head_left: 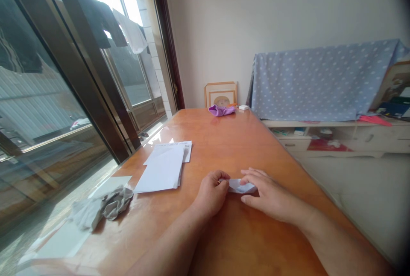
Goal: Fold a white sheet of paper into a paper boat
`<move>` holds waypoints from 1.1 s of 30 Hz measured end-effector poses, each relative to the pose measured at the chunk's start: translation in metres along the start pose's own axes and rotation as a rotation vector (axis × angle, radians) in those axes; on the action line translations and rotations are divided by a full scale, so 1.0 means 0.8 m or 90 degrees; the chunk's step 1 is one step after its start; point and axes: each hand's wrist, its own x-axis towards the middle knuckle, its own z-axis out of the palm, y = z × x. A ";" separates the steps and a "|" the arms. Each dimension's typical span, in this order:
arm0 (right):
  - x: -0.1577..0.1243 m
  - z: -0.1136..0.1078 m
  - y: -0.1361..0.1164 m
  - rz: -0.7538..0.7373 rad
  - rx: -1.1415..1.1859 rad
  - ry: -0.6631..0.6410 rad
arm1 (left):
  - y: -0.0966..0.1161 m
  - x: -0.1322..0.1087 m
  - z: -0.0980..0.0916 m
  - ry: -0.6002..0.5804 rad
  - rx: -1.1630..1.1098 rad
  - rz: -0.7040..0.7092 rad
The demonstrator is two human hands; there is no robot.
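Note:
A small piece of folded white paper (236, 186) lies on the wooden table between my two hands. My left hand (214, 191) pinches its left end, thumb and fingers closed together. Over the right end, my right hand (261, 190) rests with its fingers spread and its thumb apart from them. The fingers of that hand touch or hover just above the paper; I cannot tell which. Its right end is partly hidden under my right hand.
Left of my hands lies a stack of white sheets (163, 167). A crumpled grey cloth (117, 202) is nearer the left edge of the table (221, 148). At the far end sit a purple cloth (221, 111) and a small white box (244, 107). A glass sliding door (64, 75) runs along the left.

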 end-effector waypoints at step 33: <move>0.005 -0.020 0.008 0.034 -0.044 0.011 | -0.006 0.000 -0.001 -0.025 0.126 0.074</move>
